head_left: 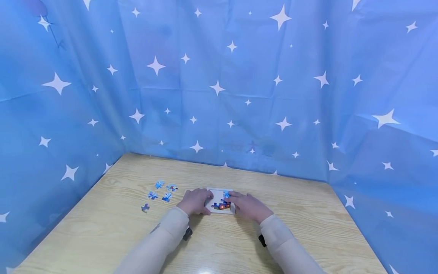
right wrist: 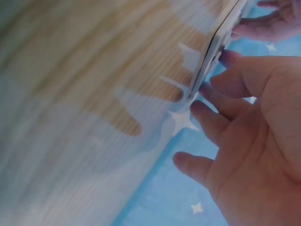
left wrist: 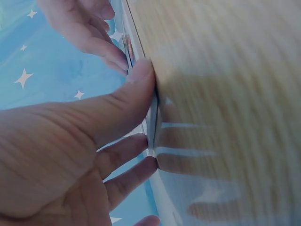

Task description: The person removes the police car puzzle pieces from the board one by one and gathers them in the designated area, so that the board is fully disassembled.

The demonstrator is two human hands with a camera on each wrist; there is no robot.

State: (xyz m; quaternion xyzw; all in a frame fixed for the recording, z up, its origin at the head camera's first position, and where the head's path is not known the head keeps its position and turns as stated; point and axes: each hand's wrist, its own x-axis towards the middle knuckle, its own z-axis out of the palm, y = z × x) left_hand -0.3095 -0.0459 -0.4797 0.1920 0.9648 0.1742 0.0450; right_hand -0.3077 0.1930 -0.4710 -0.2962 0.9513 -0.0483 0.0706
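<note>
In the head view, the board (head_left: 217, 195) lay at lower centre on the tabletop (head_left: 113, 220), partly filled. The left hand (head_left: 195, 201) had its grip around the left side; the right hand (head_left: 251, 206), fingers fairly straight, touched and partly hid the right. Five loose pieces (head_left: 153, 195) lay left, before the curtain (head_left: 219, 114). In the left wrist view, the thumb hid some board edge, upper centre. In the right wrist view, the edge ran through the upper right.
</note>
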